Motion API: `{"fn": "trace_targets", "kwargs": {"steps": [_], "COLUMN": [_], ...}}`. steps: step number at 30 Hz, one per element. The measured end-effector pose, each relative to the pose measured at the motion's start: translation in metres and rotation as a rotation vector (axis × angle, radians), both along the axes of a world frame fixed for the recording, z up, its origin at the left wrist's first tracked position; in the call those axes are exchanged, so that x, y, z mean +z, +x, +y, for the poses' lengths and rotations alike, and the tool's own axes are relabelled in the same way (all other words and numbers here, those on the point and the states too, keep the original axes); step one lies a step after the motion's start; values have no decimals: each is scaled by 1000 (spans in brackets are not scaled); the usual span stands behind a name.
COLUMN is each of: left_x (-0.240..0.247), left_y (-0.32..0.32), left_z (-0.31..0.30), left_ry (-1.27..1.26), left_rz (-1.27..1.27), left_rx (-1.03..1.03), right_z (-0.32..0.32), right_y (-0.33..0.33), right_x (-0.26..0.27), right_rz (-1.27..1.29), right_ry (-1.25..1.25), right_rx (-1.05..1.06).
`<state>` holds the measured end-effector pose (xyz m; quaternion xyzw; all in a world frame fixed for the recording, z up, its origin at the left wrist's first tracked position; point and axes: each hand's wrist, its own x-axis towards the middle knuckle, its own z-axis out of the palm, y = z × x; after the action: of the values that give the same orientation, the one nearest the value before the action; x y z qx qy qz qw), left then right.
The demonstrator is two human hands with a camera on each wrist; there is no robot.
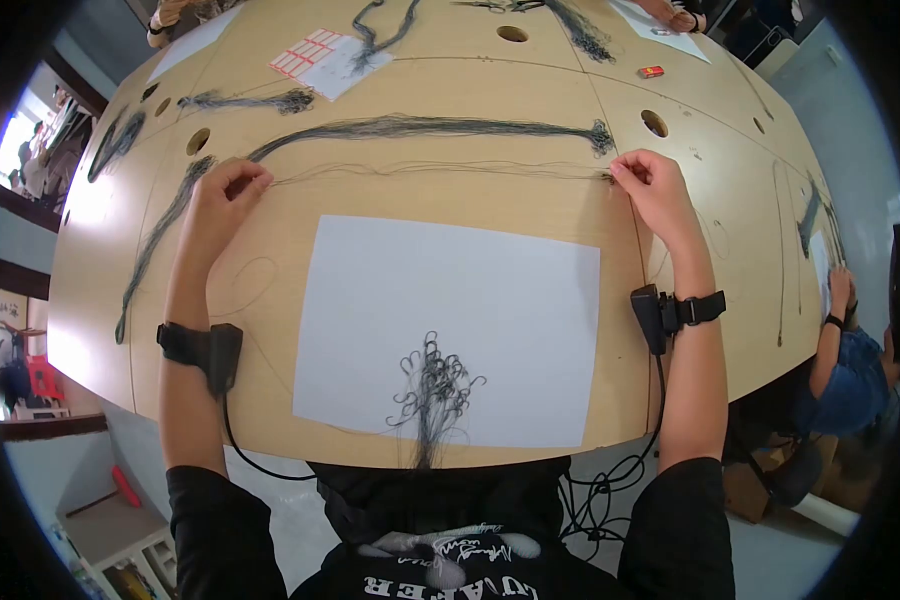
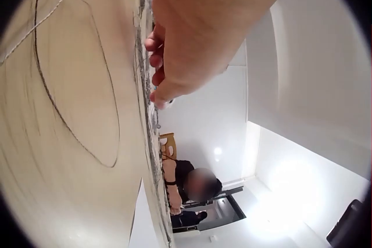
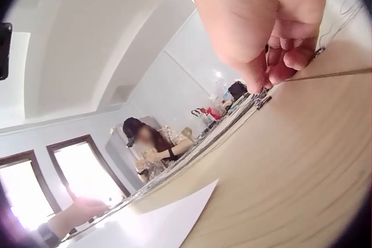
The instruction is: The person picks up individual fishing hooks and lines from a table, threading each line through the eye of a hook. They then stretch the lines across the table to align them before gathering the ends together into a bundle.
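Strands [image 1: 450, 172] of thin cord run between two hands, just beyond the far edge of a white sheet [image 1: 370, 300] on the desk [image 1: 530, 205]. The left hand [image 1: 222, 205] pinches one end, thumb and fingertips together; the right hand [image 1: 658, 195] has the same narrow grip on the other. Dark hooked threads [image 1: 435, 380] cross the sheet's near edge, tails reaching the desk's near edge.

Right hand [image 3: 267, 24] close to the pale tabletop [image 3: 273, 155], white sheet [image 3: 165, 219] well apart
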<state>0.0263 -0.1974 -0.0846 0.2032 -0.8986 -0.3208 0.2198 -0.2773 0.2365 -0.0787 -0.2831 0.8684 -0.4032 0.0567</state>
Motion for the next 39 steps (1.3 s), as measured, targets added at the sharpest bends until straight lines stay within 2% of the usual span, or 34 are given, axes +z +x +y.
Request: {"fn": "trace_targets", "kwargs": {"steps": [6, 15, 18, 21, 24, 28, 29, 32, 34, 36, 39], "left_x": [-7, -11, -5, -3, -14, -17, -17, -11, -9, -12, -7], "left_y": [-3, -2, -2, -5, -5, -1, -1, -1, 0, -1, -1], "left_z": [-1, 1, 3, 7, -10, -20, -22, -15, -10, -7, 4], "left_ry": [-82, -51, -102, -209, -438, -486, -453, -287, -209, -178, -165], "left_rz": [40, 72, 11, 98, 235, 222, 228, 230, 233, 246, 242], "left_rx": [-45, -56, -46, 20, 11, 36, 54, 108, 107, 60, 22], "right_z": [2, -1, 0, 0, 2, 6, 8, -9, -31, -57, -78], "right_y": [-2, 3, 4, 4, 4, 8, 8, 48, 86, 128, 159], "right_x": [-2, 1, 1, 2, 6, 17, 22, 49, 67, 74, 54], "right_rz": [-54, -118, -107, -113, -175, -151, -155, -115, -158, -141, -186], "right_ry": [-19, -22, -33, -46, -24, 13, 23, 24, 163, 177, 135], "right_rx": [-23, -75, -79, -70, -76, -55, -28, 262, 582, 857, 924]}}
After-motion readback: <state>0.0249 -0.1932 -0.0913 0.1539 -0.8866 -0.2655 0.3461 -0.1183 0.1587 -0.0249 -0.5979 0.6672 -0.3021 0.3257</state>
